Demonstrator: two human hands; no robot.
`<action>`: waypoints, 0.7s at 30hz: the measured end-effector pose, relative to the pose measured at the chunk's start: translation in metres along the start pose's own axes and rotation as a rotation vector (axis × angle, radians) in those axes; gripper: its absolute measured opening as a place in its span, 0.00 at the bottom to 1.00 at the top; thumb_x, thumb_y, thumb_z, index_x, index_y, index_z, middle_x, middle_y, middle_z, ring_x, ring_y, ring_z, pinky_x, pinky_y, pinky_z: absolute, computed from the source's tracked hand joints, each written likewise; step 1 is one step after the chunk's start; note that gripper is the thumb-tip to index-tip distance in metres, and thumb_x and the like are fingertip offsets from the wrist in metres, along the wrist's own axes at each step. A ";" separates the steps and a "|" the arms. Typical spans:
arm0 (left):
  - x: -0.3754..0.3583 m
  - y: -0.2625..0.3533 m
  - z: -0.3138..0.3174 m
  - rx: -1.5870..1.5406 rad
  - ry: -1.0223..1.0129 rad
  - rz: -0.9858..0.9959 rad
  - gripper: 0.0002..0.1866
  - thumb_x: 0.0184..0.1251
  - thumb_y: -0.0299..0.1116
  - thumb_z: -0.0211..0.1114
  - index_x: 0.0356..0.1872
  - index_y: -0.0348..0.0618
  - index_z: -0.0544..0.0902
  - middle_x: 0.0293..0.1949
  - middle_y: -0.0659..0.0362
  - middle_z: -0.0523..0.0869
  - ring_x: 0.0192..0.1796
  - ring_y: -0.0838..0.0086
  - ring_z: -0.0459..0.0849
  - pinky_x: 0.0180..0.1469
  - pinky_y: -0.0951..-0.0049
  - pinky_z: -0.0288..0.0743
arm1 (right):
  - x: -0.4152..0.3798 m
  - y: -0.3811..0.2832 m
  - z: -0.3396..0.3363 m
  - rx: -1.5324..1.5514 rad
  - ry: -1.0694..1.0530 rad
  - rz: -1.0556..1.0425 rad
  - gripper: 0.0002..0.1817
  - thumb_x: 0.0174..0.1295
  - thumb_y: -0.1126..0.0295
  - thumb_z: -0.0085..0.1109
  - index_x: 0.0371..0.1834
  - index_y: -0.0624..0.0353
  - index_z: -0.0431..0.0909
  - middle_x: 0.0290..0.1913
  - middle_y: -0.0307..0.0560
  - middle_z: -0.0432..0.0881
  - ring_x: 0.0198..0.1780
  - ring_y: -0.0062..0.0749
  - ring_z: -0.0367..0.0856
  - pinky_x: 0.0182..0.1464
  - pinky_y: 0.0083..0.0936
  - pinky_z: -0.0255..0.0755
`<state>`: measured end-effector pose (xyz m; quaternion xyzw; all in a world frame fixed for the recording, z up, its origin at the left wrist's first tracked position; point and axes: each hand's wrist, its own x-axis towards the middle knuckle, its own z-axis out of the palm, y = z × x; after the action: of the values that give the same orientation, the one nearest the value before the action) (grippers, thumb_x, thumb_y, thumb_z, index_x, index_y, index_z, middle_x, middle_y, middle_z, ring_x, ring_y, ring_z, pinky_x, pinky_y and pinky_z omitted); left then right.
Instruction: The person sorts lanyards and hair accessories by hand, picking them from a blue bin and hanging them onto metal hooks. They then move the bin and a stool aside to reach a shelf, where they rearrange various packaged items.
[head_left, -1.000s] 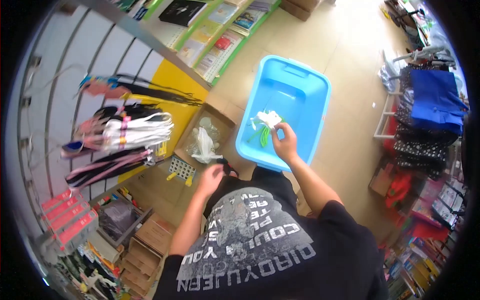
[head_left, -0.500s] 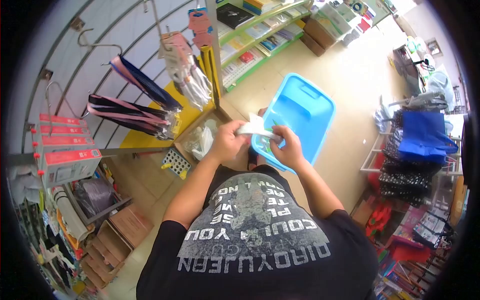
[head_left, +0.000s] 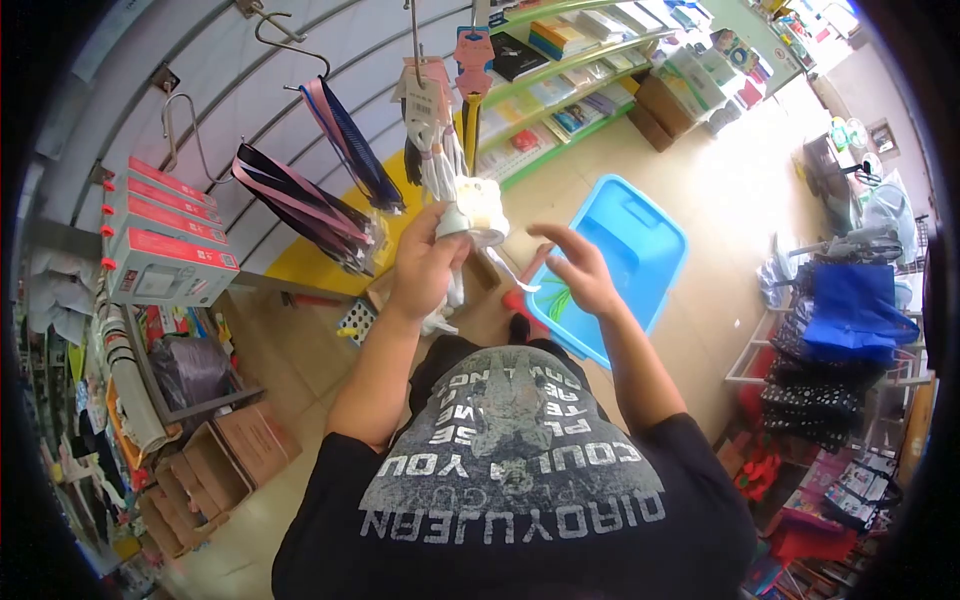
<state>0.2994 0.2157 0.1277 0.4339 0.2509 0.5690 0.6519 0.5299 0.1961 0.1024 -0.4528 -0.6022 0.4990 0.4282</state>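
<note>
My left hand (head_left: 425, 265) is closed around a white, coiled strap-like item (head_left: 482, 208) with a pale, bulky upper part. A loose white end (head_left: 515, 275) trails from it toward the right. The item is up against the packaged white goods (head_left: 432, 150) that hang from a hook, and overlaps their lower ends in this view. My right hand (head_left: 582, 268) is empty, its thumb and fingers apart, over the near left side of a blue plastic bin (head_left: 665, 225). Inside that bin lies something thin and green (head_left: 553, 302).
Black and pink straps (head_left: 300, 205) and a dark blue strap (head_left: 350, 145) hang on the slatted wall. Red and white boxes (head_left: 175, 265) hang at the left. Book shelves (head_left: 560, 100) stand ahead, bags (head_left: 850, 310) hang at the right, and cardboard boxes (head_left: 235, 450) stand lower left.
My left hand has risen toward the hanging goods with the white item. My right hand has let go of it and opened. The view has shifted left.
</note>
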 end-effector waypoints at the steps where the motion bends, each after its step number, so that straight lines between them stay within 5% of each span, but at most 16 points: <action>1: 0.004 0.002 0.001 0.068 -0.016 -0.010 0.10 0.66 0.25 0.51 0.47 0.37 0.73 0.23 0.67 0.71 0.24 0.85 0.65 0.33 0.82 0.65 | 0.011 -0.016 0.008 0.000 0.002 -0.002 0.25 0.51 0.64 0.60 0.52 0.64 0.73 0.50 0.54 0.78 0.57 0.40 0.73 0.61 0.32 0.62; 4: 0.013 0.004 0.014 0.250 0.025 0.003 0.14 0.61 0.20 0.53 0.49 0.35 0.73 0.29 0.65 0.75 0.30 0.84 0.71 0.37 0.81 0.68 | 0.030 -0.058 0.022 0.159 -0.009 -0.139 0.19 0.56 0.68 0.58 0.50 0.65 0.74 0.47 0.48 0.79 0.53 0.31 0.74 0.57 0.29 0.65; 8: 0.022 0.006 0.024 0.394 0.026 0.165 0.17 0.58 0.19 0.57 0.50 0.34 0.72 0.40 0.61 0.76 0.45 0.78 0.75 0.50 0.78 0.68 | 0.042 -0.083 0.014 -0.018 0.072 -0.252 0.10 0.59 0.74 0.56 0.41 0.68 0.75 0.39 0.42 0.81 0.42 0.21 0.76 0.48 0.19 0.69; 12: 0.031 -0.004 0.031 0.213 -0.161 0.295 0.28 0.54 0.26 0.66 0.57 0.37 0.67 0.51 0.57 0.73 0.57 0.73 0.70 0.61 0.71 0.61 | 0.046 -0.110 0.009 0.362 0.084 -0.285 0.07 0.60 0.77 0.51 0.41 0.66 0.73 0.36 0.45 0.80 0.39 0.25 0.78 0.44 0.22 0.72; 13: 0.034 -0.004 0.037 0.132 -0.254 0.200 0.32 0.54 0.30 0.67 0.61 0.39 0.64 0.56 0.55 0.71 0.60 0.70 0.68 0.63 0.68 0.60 | 0.046 -0.118 0.009 0.456 0.071 -0.250 0.07 0.61 0.77 0.49 0.42 0.66 0.72 0.36 0.46 0.80 0.38 0.27 0.79 0.43 0.23 0.74; 16: 0.035 -0.023 0.028 0.480 -0.329 0.135 0.36 0.54 0.34 0.68 0.63 0.39 0.61 0.59 0.54 0.70 0.63 0.68 0.66 0.64 0.67 0.58 | 0.059 -0.119 0.012 0.610 0.011 -0.235 0.08 0.63 0.74 0.49 0.43 0.65 0.70 0.39 0.51 0.79 0.41 0.33 0.79 0.43 0.27 0.74; 17: 0.030 -0.025 0.036 0.348 -0.289 0.084 0.37 0.54 0.39 0.69 0.63 0.39 0.63 0.59 0.54 0.70 0.62 0.68 0.67 0.64 0.68 0.59 | 0.063 -0.122 0.017 0.603 0.061 -0.203 0.08 0.63 0.74 0.48 0.43 0.64 0.70 0.40 0.50 0.79 0.41 0.34 0.79 0.45 0.28 0.73; 18: 0.028 -0.027 0.037 0.283 -0.275 -0.019 0.37 0.54 0.43 0.70 0.63 0.39 0.63 0.58 0.54 0.71 0.62 0.68 0.67 0.64 0.68 0.59 | 0.068 -0.123 0.021 0.608 0.093 -0.181 0.06 0.60 0.78 0.49 0.40 0.65 0.72 0.39 0.44 0.79 0.40 0.22 0.77 0.45 0.21 0.72; 19: 0.029 -0.029 0.033 0.423 -0.298 -0.037 0.36 0.55 0.43 0.70 0.62 0.40 0.64 0.56 0.55 0.73 0.60 0.69 0.69 0.63 0.68 0.61 | 0.075 -0.124 0.026 0.493 0.139 -0.266 0.06 0.60 0.78 0.49 0.40 0.65 0.72 0.39 0.43 0.79 0.41 0.22 0.77 0.45 0.20 0.71; 21: 0.030 -0.026 0.038 0.126 -0.359 -0.170 0.24 0.63 0.37 0.64 0.57 0.40 0.68 0.47 0.56 0.79 0.50 0.72 0.78 0.52 0.70 0.71 | 0.090 -0.119 0.027 0.279 0.209 -0.387 0.06 0.61 0.78 0.48 0.39 0.66 0.72 0.39 0.44 0.79 0.40 0.21 0.77 0.45 0.21 0.72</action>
<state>0.3512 0.2349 0.1292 0.5454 0.2015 0.4087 0.7035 0.4691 0.2672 0.2221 -0.3150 -0.5552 0.4366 0.6339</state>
